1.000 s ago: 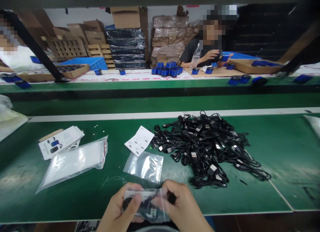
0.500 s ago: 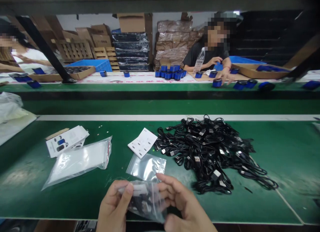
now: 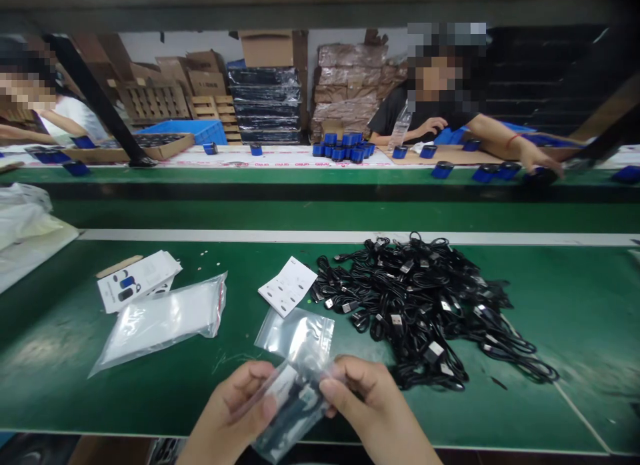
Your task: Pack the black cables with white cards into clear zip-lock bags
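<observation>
Between my hands is a clear zip bag [image 3: 295, 401] with a black cable and a folded white paper inside. My left hand [image 3: 240, 405] pinches its left side, thumb on top. On the bag's upper right edge, my right hand [image 3: 363, 395] is closed with thumb and fingers. Just beyond lies another clear zip bag [image 3: 280, 333], flat on the green table [image 3: 200, 405]. A printed white leaflet [image 3: 287, 286] partly rests at that bag's top edge. To the right spreads a heap of black USB cables [image 3: 415, 305].
At left lie a clear pack of white bags [image 3: 160, 325] and printed white leaflets [image 3: 137, 281]. Across the bench, a co-worker's hand [image 3: 543, 161] touches a dark cylinder. Blue cylinders [image 3: 345, 147] stand on the far table. A slanted black post [image 3: 95, 101] rises at left.
The held bag has turned from lying level to slanting, its top now up and right. My right hand has closed on its edge. Across the bench, the co-worker's arm has reached out to the right.
</observation>
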The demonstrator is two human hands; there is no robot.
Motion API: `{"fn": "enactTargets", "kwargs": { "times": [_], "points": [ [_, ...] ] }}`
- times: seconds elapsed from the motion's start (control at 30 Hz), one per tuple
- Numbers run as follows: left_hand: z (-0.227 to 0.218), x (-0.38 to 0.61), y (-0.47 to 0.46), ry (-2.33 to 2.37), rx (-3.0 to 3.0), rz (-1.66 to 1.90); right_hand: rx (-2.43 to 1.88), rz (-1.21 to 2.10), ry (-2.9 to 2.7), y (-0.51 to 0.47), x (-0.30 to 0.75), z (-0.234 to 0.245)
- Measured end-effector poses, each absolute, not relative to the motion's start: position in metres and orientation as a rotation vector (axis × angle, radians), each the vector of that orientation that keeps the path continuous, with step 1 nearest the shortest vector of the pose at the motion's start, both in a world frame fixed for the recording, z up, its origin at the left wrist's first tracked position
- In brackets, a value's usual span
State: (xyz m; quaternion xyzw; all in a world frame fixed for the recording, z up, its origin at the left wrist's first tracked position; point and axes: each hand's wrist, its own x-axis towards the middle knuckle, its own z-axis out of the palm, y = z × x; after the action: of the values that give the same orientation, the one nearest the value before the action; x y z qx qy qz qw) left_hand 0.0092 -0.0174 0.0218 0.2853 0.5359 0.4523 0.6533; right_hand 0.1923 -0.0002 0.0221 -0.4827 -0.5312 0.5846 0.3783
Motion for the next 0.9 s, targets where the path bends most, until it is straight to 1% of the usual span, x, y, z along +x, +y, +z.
{"fn": "enactTargets", "kwargs": {
  "times": [0.1,0.17,0.23,0.3,0.4,0.53,0.67,0.9],
  "points": [
    [0.029,0.002,-0.014,1.222,0.941,0.899,-1.301,1.356,-1.509,-0.001,0.193,0.027],
    [0.029,0.004,-0.013,1.264,1.143,0.798,-1.291,1.318,-1.598,-0.003,0.19,0.025],
    [0.025,0.009,-0.013,1.323,1.316,0.698,-1.265,1.395,-1.559,-0.004,0.187,0.02],
    [0.021,0.012,-0.013,1.346,1.406,0.644,-1.243,1.559,-1.402,-0.004,0.186,0.015],
    [0.018,0.013,-0.013,1.29,1.355,0.72,-1.234,1.677,-1.301,-0.003,0.188,0.013],
    [0.023,0.01,-0.014,1.295,1.176,0.859,-1.303,1.514,-1.439,-0.002,0.192,0.02],
    [0.031,0.009,-0.012,1.394,1.171,0.915,-1.345,1.382,-1.531,-0.003,0.195,0.024],
    [0.029,0.006,-0.012,1.446,1.212,0.907,-1.325,1.233,-1.688,-0.005,0.198,0.024]
  ]
}}
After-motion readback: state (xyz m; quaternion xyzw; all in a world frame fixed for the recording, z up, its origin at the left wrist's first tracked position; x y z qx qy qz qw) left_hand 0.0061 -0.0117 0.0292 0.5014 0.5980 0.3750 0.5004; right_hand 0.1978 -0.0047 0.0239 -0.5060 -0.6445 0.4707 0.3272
